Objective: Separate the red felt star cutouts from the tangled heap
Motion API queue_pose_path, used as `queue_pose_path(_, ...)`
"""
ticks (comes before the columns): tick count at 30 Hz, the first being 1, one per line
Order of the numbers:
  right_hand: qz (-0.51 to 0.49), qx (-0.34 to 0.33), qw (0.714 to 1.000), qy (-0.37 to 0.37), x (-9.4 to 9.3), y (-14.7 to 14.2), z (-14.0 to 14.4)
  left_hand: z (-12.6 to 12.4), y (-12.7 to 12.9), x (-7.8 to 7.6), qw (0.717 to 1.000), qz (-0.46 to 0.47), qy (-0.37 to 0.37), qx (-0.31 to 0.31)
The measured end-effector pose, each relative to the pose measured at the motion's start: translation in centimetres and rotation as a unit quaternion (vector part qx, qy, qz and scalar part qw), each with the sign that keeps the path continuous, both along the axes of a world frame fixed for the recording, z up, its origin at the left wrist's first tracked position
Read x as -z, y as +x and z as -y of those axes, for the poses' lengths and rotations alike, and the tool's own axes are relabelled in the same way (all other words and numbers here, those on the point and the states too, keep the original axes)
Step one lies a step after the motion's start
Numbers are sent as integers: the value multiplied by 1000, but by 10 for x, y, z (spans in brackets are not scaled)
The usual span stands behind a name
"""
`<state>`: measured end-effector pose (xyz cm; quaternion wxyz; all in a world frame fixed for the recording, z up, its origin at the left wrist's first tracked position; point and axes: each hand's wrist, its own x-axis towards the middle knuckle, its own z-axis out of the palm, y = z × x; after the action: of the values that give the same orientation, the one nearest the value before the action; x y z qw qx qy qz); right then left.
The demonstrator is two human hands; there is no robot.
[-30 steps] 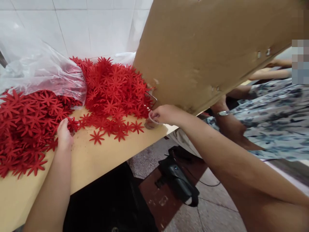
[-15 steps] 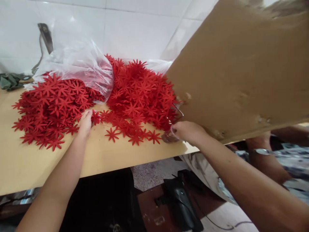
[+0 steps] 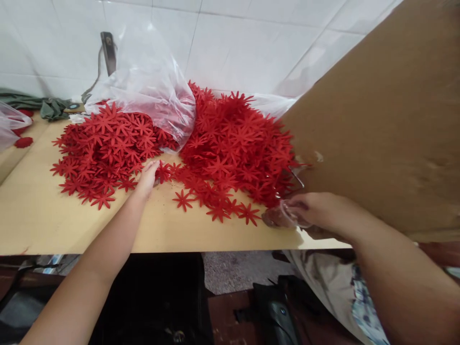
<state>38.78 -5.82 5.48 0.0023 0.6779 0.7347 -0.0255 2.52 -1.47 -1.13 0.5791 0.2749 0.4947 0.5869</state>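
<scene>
My left hand (image 3: 147, 178) is closed at the front of the table, with its fingertips on a red flower-shaped cutout (image 3: 163, 172). To its left lies a heap of red flower cutouts (image 3: 108, 148), partly under a clear plastic bag (image 3: 154, 96). A taller heap of red flower cutouts (image 3: 230, 139) rises to its right, with several loose ones in front. My right hand (image 3: 316, 211) pinches the edge of a small see-through plastic bag or cup (image 3: 280, 216) beside that heap. What the plastic holds is unclear. A thin metal wire (image 3: 297, 178) sticks up behind it.
A large cardboard sheet (image 3: 388, 120) leans along the right side. White tiles (image 3: 244, 43) back the table (image 3: 158, 235). Green cloth (image 3: 53, 108) and another plastic bag (image 3: 7, 124) lie at far left. Below are a black device (image 3: 276, 311) and a person's clothing (image 3: 330, 282).
The view has swung left, so more of the table's left end shows. My left hand stays at the same cutout. My right hand still grips the plastic, whose edge now shows more.
</scene>
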Motion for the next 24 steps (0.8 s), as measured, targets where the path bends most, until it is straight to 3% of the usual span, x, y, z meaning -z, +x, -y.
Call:
queue_pose_path(2,37,24,999,-2,-15,-19,3,1,1,-2,999,24,-18,13)
queue_pose_path(4,-52,-28,994,92,-24,-57,4,2,3,-3,997,58,-32,26)
queue_pose_path(5,-130,-63,984,102,-23,-81,3,2,3,-4,996,75,-37,39)
queue_pose_path(8,-321,-133,929,123,-2,-161,-13,4,1,-3,988,120,-23,97)
queue_pose_path(12,-429,-165,884,87,45,-236,-50,5,-5,-1,977,158,28,140)
queue_pose_path(17,-510,-132,848,54,77,-250,-75,2,0,-1,969,205,47,133)
queue_pose_path(21,-544,-52,835,62,85,-240,-75,5,12,-5,964,219,43,142)
queue_pose_path(24,-580,-80,809,56,86,-237,-72,9,15,-11,961,226,57,151)
